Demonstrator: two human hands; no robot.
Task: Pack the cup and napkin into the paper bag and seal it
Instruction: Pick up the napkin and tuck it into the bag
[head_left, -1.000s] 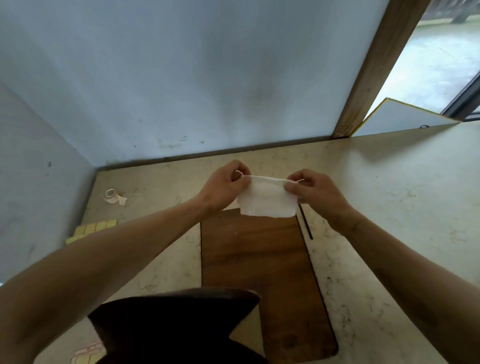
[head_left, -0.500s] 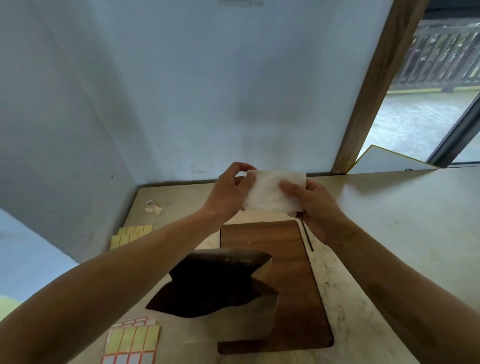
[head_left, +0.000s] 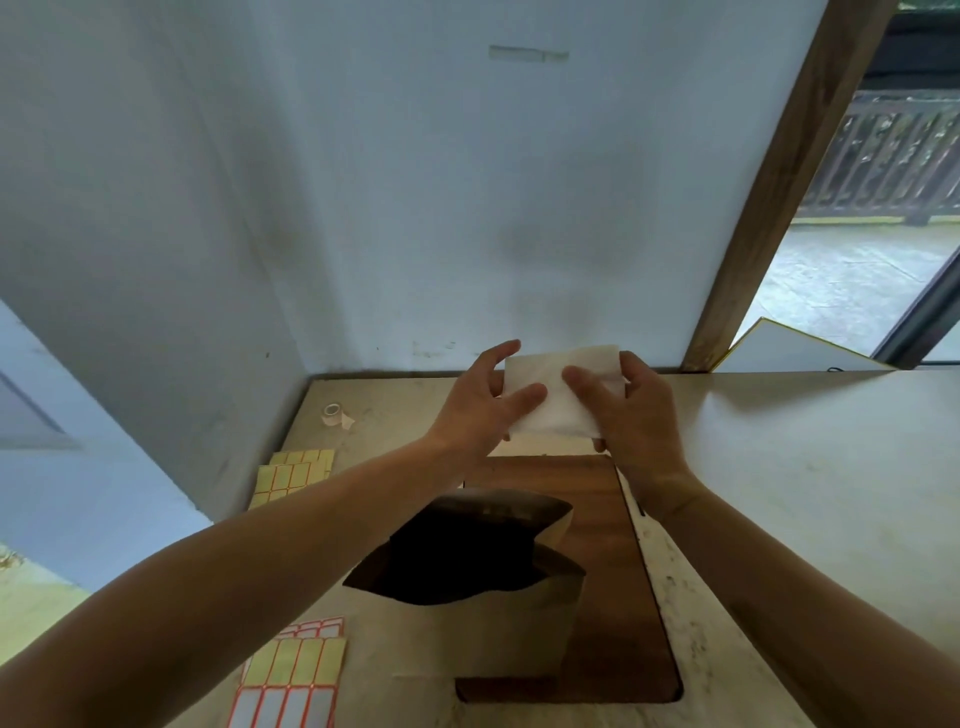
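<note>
A folded white napkin (head_left: 558, 395) is held up in the air between both hands, above the far end of the wooden board. My left hand (head_left: 480, 410) grips its left side with the thumb across its front. My right hand (head_left: 631, 415) grips its right side, thumb also on the front. Below and nearer to me stands the brown paper bag (head_left: 524, 623), upright with its mouth wide open and its inside dark. No cup shows; the bag's inside is too dark to see into.
The bag stands on a brown wooden board (head_left: 618, 571) lying on the beige table (head_left: 805, 493). Yellow label sheets (head_left: 293, 475) and more label sheets (head_left: 296, 675) lie at the left. A small tape roll (head_left: 332, 414) sits near the back wall. A wooden post (head_left: 769, 208) rises at the right.
The camera has tilted up, so the bag shows more fully. Both hands have shifted from pinching the napkin's top edge to holding it flat by its sides, thumbs on its front.
</note>
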